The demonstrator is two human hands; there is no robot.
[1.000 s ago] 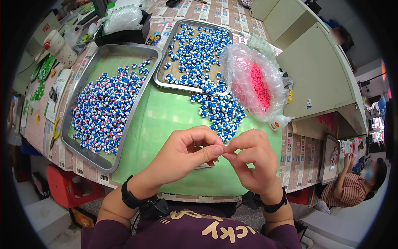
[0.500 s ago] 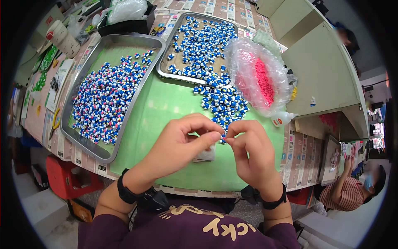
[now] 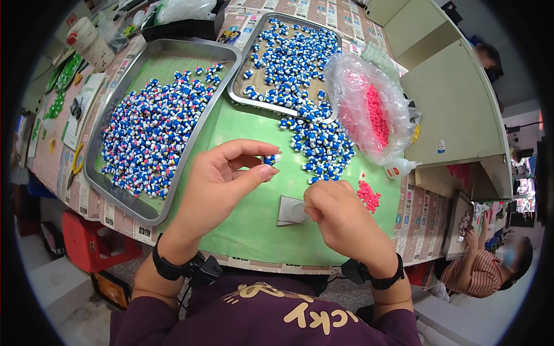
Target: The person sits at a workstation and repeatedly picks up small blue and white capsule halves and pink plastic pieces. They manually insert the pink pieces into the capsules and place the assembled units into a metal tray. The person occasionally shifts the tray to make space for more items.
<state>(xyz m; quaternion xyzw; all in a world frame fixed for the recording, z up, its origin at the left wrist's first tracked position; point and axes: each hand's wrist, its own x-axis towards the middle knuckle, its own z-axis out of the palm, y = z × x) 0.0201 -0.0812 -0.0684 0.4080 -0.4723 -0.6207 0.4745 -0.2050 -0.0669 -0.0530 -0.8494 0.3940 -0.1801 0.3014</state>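
Between the thumb and fingertips of my left hand (image 3: 222, 179) is a small blue-and-white figurine (image 3: 270, 160), held above the green mat (image 3: 248, 230). My right hand (image 3: 346, 216) is closed, fingers bent downward, beside a small white block with a rounded top (image 3: 292, 211) on the mat. Whether its fingertips hold anything is hidden. Ahead of the hands lies a loose pile of similar blue-and-white figurines (image 3: 323, 147). Just right of my right hand is a little heap of pink pieces (image 3: 368, 197).
Metal trays of figurines stand at left (image 3: 154, 216) and at the back (image 3: 231, 92). A clear plastic bag of pink pieces (image 3: 352, 98), a white squeeze bottle (image 3: 399, 168) and a grey cabinet (image 3: 456, 109) are at right. Yellow-handled pliers (image 3: 75, 164) lie at far left. A co-worker (image 3: 482, 262) sits at right.
My hands have moved apart. The left went leftward with the figurine now showing in its fingers; the right lowered beside the white block. The pink heap and the block have come into clearer view.
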